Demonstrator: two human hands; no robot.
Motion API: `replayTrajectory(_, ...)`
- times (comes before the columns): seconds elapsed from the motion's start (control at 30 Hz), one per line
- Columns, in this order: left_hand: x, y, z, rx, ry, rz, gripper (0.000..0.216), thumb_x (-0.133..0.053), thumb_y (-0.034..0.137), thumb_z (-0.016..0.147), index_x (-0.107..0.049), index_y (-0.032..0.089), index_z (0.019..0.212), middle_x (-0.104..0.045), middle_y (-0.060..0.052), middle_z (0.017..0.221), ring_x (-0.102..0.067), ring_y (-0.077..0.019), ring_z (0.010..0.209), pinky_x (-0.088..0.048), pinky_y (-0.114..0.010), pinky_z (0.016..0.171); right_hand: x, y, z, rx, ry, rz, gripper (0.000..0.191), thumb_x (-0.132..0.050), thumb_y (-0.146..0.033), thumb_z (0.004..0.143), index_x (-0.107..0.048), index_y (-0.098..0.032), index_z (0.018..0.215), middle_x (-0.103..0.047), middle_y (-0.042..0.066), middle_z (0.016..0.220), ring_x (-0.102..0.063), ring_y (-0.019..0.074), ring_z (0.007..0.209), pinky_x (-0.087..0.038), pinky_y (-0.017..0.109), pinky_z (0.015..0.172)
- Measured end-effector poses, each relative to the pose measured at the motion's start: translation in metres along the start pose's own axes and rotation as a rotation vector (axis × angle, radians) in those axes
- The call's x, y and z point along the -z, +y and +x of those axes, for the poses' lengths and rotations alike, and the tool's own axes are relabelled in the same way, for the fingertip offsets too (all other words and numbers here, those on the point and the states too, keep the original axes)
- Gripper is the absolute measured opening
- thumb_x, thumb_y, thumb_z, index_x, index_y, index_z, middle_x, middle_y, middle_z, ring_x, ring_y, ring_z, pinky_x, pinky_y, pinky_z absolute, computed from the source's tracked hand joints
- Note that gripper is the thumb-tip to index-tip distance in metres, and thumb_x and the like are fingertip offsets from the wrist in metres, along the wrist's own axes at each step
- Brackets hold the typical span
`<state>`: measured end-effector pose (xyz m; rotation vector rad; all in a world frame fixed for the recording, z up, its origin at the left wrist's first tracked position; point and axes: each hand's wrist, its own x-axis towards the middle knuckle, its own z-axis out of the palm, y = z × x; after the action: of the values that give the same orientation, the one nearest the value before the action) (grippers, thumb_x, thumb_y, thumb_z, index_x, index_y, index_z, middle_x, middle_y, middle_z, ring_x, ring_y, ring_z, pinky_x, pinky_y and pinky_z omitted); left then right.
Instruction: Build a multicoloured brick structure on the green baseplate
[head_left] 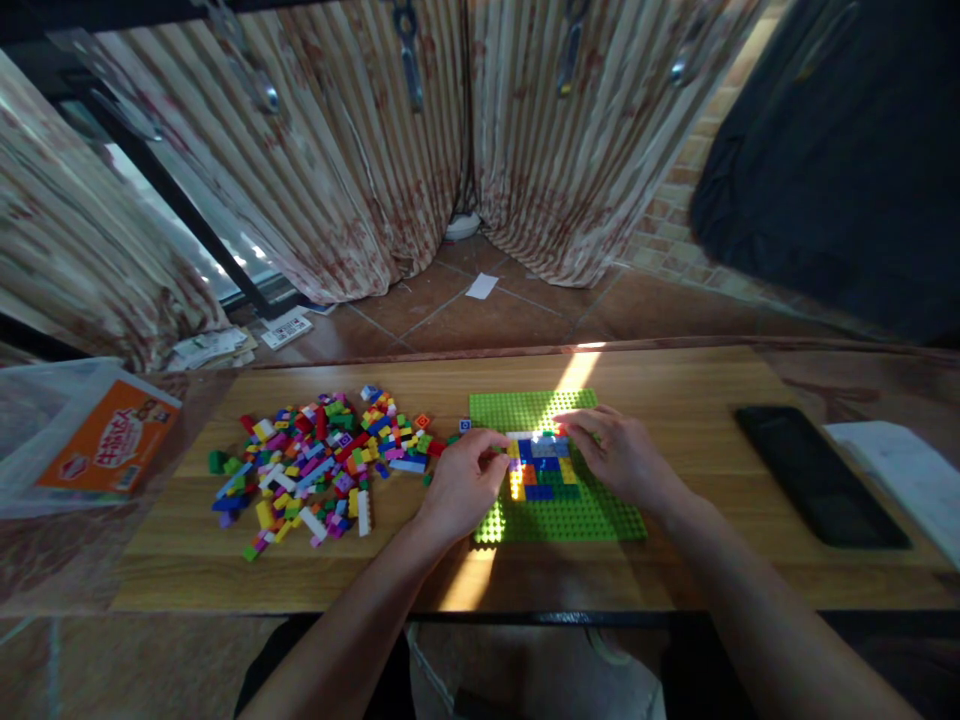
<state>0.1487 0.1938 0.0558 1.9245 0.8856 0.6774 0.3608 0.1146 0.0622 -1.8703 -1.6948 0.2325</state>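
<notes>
A green studded baseplate (525, 522) lies on the wooden table. Blue, yellow, orange and green toy bricks form a joined patch (541, 468) on its middle. My left hand (466, 482) is closed in a pinch at the patch's left side; whatever lies between thumb and forefinger is too small to name. At the far right corner of the patch, my right hand (616, 452) has its fingertips closed around a small reddish brick (561, 427), partly hidden by the fingers. Sunlight glares across the plate there.
Loose mixed bricks (315, 465) are heaped on the table's left half. A dark tray-like slab (821, 478) and white paper (896, 475) lie at the right. A clear plastic box with an orange label (109, 437) stands far left. Curtains (315, 150) hang beyond the table (697, 390).
</notes>
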Motion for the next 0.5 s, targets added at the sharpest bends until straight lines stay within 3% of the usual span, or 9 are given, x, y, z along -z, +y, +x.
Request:
replayTrajectory(0.17,-0.0002,-0.0002,-0.0003,-0.017,-0.02,0.062,0.015,-0.058,0.015,0.083,-0.067,0.019,0.093,-0.069,-0.004,0.093,-0.063,-0.0162,0.082,-0.049,-0.027,0.074,-0.0037,-0.0029,-0.0002,-0.075,0.033,-0.021,0.03,-0.047,-0.03,0.091,-0.075,-0.022,0.1,-0.075,0.008,0.096,-0.069,0.0221,0.083,-0.053,0.036,0.076)
replayTrajectory(0.5,0.0004,0.0007,-0.0008,-0.031,-0.038,0.134,0.016,-0.058,0.014,0.083,-0.066,0.018,0.095,-0.068,-0.004,0.1,-0.063,-0.0169,0.091,-0.049,-0.029,0.082,-0.0076,0.0019,0.0036,-0.282,0.022,0.258,0.022,-0.059,-0.032,0.082,-0.076,-0.025,0.093,-0.077,0.001,0.089,-0.071,0.0197,0.081,-0.053,0.031,0.075)
